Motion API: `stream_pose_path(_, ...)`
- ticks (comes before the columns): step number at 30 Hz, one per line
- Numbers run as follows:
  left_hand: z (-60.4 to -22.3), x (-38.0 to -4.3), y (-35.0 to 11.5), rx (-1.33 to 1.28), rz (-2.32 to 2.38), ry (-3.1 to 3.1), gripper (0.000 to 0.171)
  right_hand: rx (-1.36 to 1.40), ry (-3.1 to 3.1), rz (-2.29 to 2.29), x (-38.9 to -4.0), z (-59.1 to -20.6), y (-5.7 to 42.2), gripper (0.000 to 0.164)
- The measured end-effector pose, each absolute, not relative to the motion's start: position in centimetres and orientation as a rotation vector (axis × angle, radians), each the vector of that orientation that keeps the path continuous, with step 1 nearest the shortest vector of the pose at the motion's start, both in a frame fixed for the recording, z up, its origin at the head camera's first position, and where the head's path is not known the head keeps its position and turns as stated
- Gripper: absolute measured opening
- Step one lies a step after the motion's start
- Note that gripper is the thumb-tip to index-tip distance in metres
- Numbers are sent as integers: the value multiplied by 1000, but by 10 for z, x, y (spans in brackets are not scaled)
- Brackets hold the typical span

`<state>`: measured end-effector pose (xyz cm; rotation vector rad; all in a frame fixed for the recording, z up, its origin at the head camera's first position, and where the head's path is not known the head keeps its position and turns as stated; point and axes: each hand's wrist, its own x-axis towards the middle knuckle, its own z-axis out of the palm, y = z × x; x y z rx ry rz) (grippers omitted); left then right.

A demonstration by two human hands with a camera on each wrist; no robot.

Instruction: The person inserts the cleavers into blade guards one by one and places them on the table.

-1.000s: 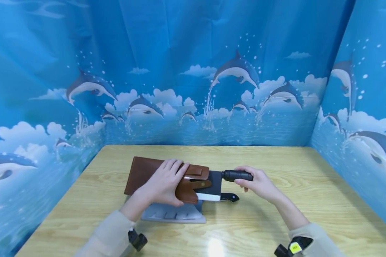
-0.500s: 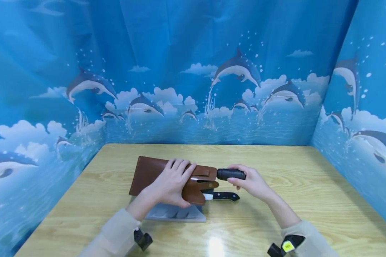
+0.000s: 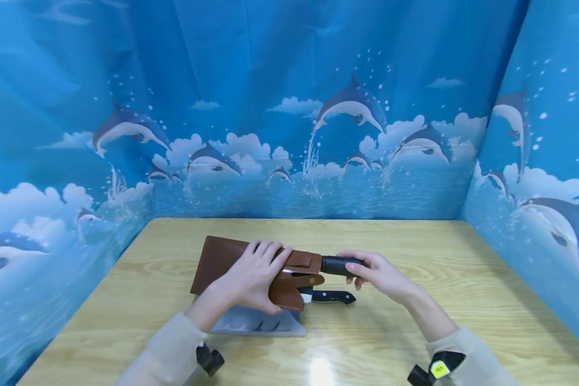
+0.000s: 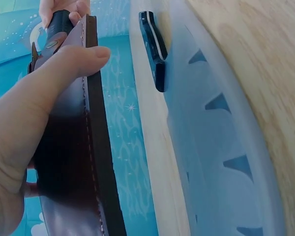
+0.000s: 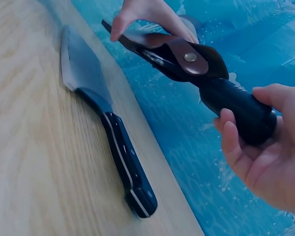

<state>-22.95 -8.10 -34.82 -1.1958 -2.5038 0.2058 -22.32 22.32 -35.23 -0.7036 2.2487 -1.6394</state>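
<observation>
My left hand (image 3: 251, 280) grips a brown leather sheath (image 3: 218, 262) across its middle, thumb on the near edge. A cleaver's black handle (image 3: 335, 266) sticks out of the sheath's right end, its blade almost wholly hidden inside. Curled around that handle are the fingers and thumb of my right hand (image 3: 376, 274). The strap with its metal snap (image 5: 190, 57) shows at the sheath mouth in the right wrist view. Below the sheath lies a second knife, with a black riveted handle (image 3: 334, 297) and a broad grey blade (image 4: 201, 132) with dark tooth-shaped marks; the sheath overlaps it in the head view.
The light wooden table (image 3: 415, 241) is under the second knife. A blue curtain (image 3: 289, 53) printed with dolphins and clouds stands behind the table and along both sides.
The cleaver has slid left into the sheath, so its dark blade no longer shows broadly beside the mouth. My right hand moved left with the handle; the sheath shifted slightly right.
</observation>
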Motion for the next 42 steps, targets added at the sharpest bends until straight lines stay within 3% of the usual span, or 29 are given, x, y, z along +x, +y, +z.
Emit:
stream_pose_path(7, -344, -235, -74, -1212, 174, -2439, 120, -568, 2286, -1807, -220, -353, 216, 48)
stream_pose_path(25, -346, -239, -66, -1157, 176, -2477, 122, -578, 2261, -1973, -228, -362, 185, 45)
stream_pose_path(42, -346, -277, -66, -1092, 251, -2580, 123, -393, 2185, -2135, -269, -370, 171, 41)
